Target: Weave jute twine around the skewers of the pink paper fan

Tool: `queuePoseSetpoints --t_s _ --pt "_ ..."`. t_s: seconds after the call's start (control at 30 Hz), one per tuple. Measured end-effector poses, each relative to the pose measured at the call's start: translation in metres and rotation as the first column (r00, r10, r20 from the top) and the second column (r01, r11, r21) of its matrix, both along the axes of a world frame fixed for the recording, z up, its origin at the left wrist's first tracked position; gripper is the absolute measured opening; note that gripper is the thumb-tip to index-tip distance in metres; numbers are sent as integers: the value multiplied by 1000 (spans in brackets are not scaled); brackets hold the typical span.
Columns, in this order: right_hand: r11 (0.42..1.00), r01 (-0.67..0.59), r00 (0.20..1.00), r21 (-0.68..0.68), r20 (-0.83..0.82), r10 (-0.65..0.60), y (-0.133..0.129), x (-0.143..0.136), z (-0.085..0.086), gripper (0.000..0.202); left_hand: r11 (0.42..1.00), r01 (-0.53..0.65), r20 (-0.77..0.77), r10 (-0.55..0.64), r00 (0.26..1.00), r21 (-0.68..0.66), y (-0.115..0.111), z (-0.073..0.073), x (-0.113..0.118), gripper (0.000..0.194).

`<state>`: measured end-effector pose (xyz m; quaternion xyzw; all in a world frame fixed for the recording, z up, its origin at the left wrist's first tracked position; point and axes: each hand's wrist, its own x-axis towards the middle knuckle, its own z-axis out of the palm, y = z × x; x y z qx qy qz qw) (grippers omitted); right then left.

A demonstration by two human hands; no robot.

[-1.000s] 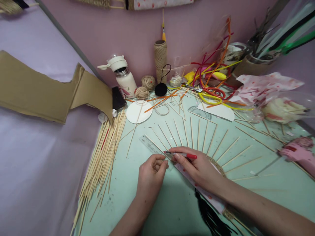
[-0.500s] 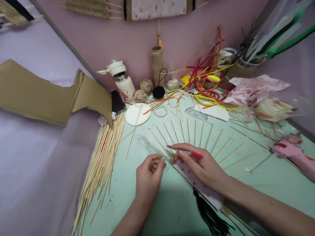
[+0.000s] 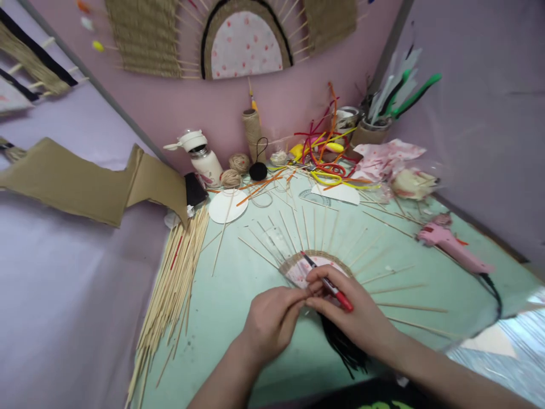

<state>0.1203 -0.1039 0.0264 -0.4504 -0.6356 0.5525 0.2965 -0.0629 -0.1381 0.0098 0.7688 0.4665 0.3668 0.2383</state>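
1. Pink-dotted fabric panel (image 3: 295,272), half-round, edged with a twine band (image 3: 321,254): lies on the mint-green table (image 3: 221,329) before you, partly covered by your hands.
2. Pale sticks (image 3: 305,227), one set: splayed outward from the band like rays.
3. Black tassel (image 3: 340,341): at the panel's near side, partly hidden by your right hand (image 3: 355,319).
4. Clear ruler (image 3: 276,247): over the leftmost rays, blurred; you cannot tell whether it touches them.
5. Right hand: thumb and fingers closed round a red-ended marker (image 3: 336,292), tip pointing away and leftward, near the band; contact unclear.
6. Left hand (image 3: 272,321): thumb and forefinger drawn narrow, beside your right fingertips at the ruler's near end; whether they pinch it, you cannot tell.
7. Step in hand, by judgement: you are measuring along a ray, marker at the ready.
8. Next move, by judgement: calls for laying the ruler steady along one stick before the tip meets wood.
9. Surrounding stock: loose stick bundle (image 3: 174,284) to your left, pink glue gun (image 3: 453,245) to your right.
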Motion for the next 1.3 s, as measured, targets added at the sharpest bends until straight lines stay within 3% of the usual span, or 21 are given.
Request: queuePoseSetpoints --t_s 0.1,0.17,0.23,0.3,0.37,0.43,0.53,0.63,0.73,0.8,0.93,1.0,1.13,1.23,1.3 --pt "1000 26 1000 12 -14 -26 -7 7 3 14 997 -44 43 47 998 -65 1 -2 1 28" --pt "998 56 998 40 -2 -56 -8 18 6 14 971 -148 136 174 975 -186 2 -3 4 33" --pt "991 117 993 69 9 -118 -5 33 8 14 905 -263 270 360 893 -335 1 -3 9 35" --pt "979 195 981 65 -21 -194 1 49 8 16 809 -310 393 530 752 -499 -2 -1 15 35" --pt "969 246 964 5 -103 -244 9 62 4 24 701 -247 464 654 597 -669 -8 4 21 38" --pt "969 232 946 -87 -212 -245 16 69 -5 31 599 -97 501 737 453 -795 -14 11 25 40" --pt "974 146 929 -175 -314 -196 22 72 -20 37 524 128 537 796 278 -842 -16 20 29 29" --pt "977 96 922 -189 -352 -159 22 72 -30 39 485 224 526 828 192 -845 -10 21 29 9" --pt "980 85 912 -179 -381 -149 20 75 -31 38 438 226 483 849 213 -870 1 17 29 7" --pt "983 71 907 -169 -399 -134 19 77 -28 39 435 223 485 829 280 -872 7 14 32 5" --pt "985 10 889 -174 -450 -88 13 76 -21 39 544 131 547 738 395 -829 9 9 47 17" --pt "984 -25 883 -176 -466 -61 8 74 -16 39 531 142 536 731 423 -836 6 6 53 23" --pt "994 -16 898 -107 -439 -32 6 78 4 36 605 41 573 727 378 -795 -2 3 42 27" --pt "997 73 897 -14 -437 -71 21 86 23 36 680 -127 639 727 252 -722 -8 5 19 21" --pt "988 152 885 34 -449 -121 41 87 29 39 683 -197 660 730 174 -703 -10 4 4 19"
